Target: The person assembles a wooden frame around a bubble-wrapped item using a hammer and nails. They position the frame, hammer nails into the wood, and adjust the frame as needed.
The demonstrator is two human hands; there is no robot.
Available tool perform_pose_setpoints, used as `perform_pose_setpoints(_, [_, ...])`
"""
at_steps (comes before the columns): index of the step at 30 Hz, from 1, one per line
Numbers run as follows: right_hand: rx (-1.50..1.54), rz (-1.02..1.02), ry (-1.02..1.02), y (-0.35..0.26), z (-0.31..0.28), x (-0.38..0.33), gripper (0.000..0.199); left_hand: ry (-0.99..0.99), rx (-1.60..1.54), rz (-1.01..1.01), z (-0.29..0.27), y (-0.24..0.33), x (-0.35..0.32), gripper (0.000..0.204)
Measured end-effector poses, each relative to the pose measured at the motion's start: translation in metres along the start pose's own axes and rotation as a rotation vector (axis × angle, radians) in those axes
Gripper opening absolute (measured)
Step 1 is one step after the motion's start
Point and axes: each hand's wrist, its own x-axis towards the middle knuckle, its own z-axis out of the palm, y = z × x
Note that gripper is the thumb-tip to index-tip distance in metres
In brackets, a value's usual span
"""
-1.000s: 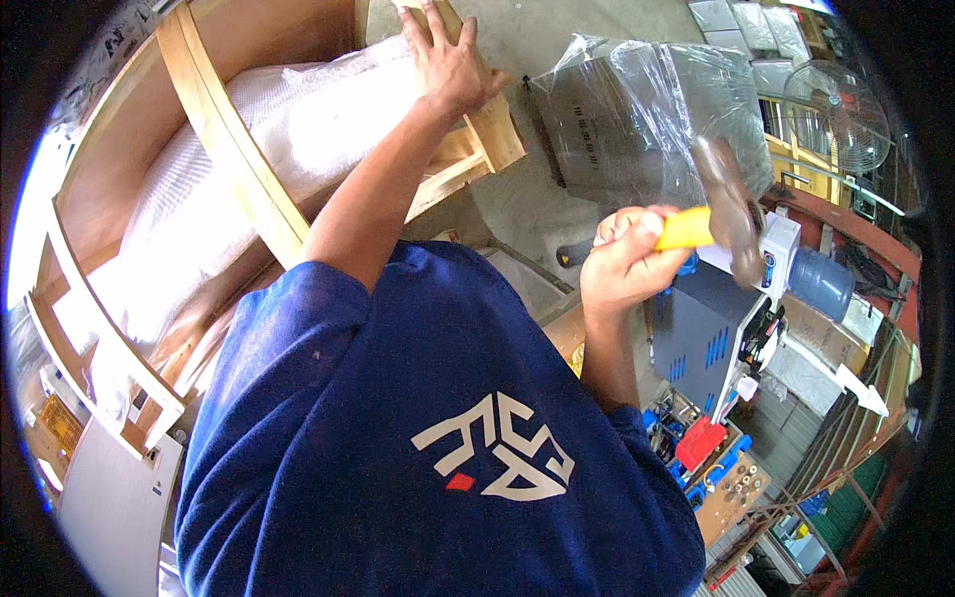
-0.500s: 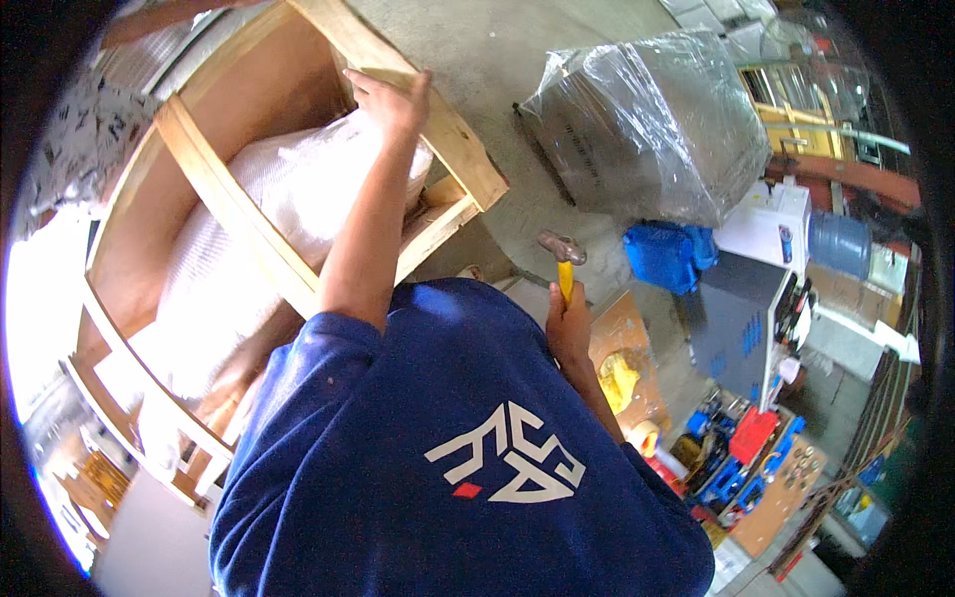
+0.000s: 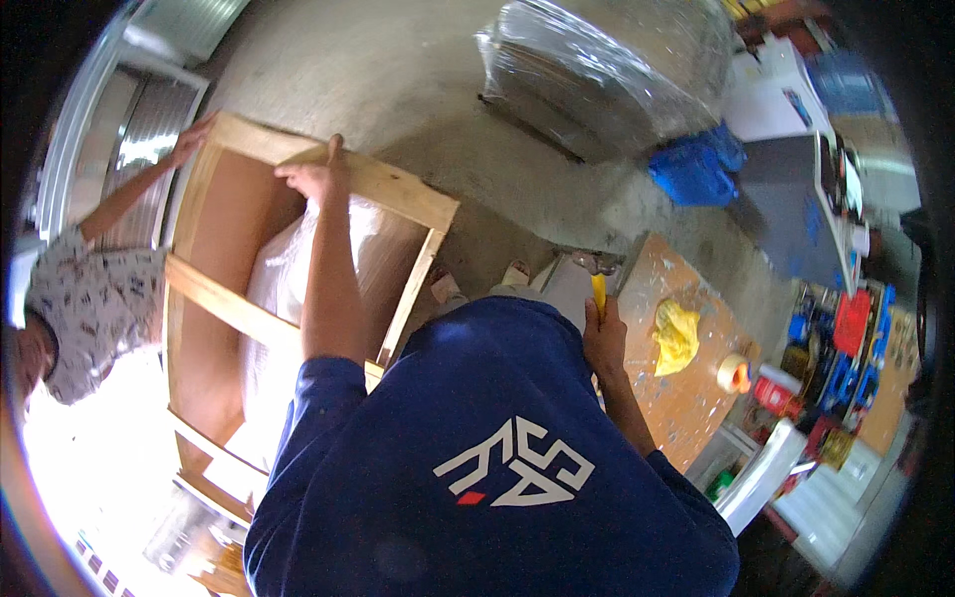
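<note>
A wooden crate (image 3: 239, 310) of pale slats and brown panels stands at my left, tilted in the view. Inside lies a large bundle (image 3: 274, 269) in whitish, glossy wrap. My left hand (image 3: 316, 179) grips the crate's far rail, its fingers over the edge. At my right side, my right hand (image 3: 605, 336) is closed round the yellow handle of a hammer (image 3: 597, 267), its metal head upward. The hammer is apart from the crate. A co-worker's hand (image 3: 191, 141) touches the crate's far left corner.
A co-worker in a patterned shirt (image 3: 95, 298) stands beyond the crate. A plastic-wrapped box (image 3: 607, 85) stands ahead; a blue bag (image 3: 691, 171) lies near it. On a paint-spotted board (image 3: 657, 298) are a yellow cloth (image 3: 675, 338) and a tape roll (image 3: 734, 374). Tools fill the right side.
The crate sits lower in the view, with my left hand still on its rail. The co-worker has come into sight at the left. The hammer stays in my right hand, slightly further right.
</note>
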Motion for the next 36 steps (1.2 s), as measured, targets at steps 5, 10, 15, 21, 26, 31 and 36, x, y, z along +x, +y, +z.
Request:
perform_pose_setpoints(5, [-0.128, 0.137, 0.22, 0.036, -0.011, -0.045, 0.034, -0.033, 0.17, -0.099, -0.008, 0.021, -0.002, 0.149])
perform_pose_setpoints(10, [-0.136, 0.12, 0.706, 0.141, 0.021, -0.125, 0.029, -0.182, 1.048, 0.179, 0.001, -0.014, 0.055, 0.09])
perform_pose_setpoints(15, [0.102, 0.397, 0.79, 0.229, 0.069, -0.185, 0.022, -0.35, 1.88, 0.538, -0.027, 0.075, -0.028, 0.078])
perform_pose_setpoints(21, [-0.208, 0.538, 0.61, 0.24, 0.047, -0.167, 0.027, -0.255, 1.167, 0.274, -0.002, 0.036, 0.077, 0.104])
perform_pose_setpoints(26, [-0.205, 0.384, 0.67, 0.253, 0.015, -0.146, 0.032, 0.196, 0.856, 1.046, 0.072, 0.079, -0.068, 0.09])
perform_pose_setpoints(31, [0.073, 0.455, 1.003, 0.238, -0.069, -0.023, 0.071, -1.201, 0.296, 1.128, 0.123, 0.139, -0.391, 0.049])
perform_pose_setpoints(36, [-0.054, 0.167, 0.658, 0.237, -0.053, -0.008, 0.03, -1.577, 0.514, 1.254, 0.167, 0.083, -0.582, 0.077])
